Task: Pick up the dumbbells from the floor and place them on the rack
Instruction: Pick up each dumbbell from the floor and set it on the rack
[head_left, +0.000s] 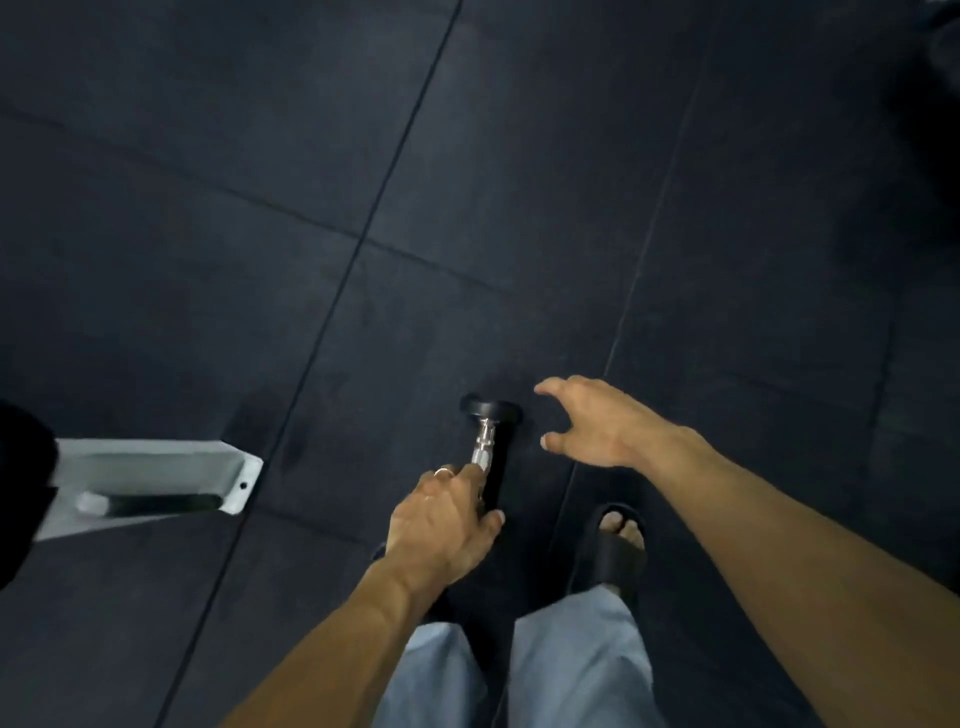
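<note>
Low in the middle of the frame, my left hand (441, 525) grips the chrome handle of the dumbbell (491, 415), its far black head just above my fingers. My right hand (597, 421) hovers just right of that head, fingers spread and holding nothing. The white rack (156, 486) juts in from the left edge.

— Left hand (441, 512) wrapped round the chrome handle of the dumbbell (491, 415), black head pointing away over the dark floor mats (519, 156)
— Right hand (597, 423) spread just beside that head, touching nothing; grey rack foot (156, 483) off left
</note>
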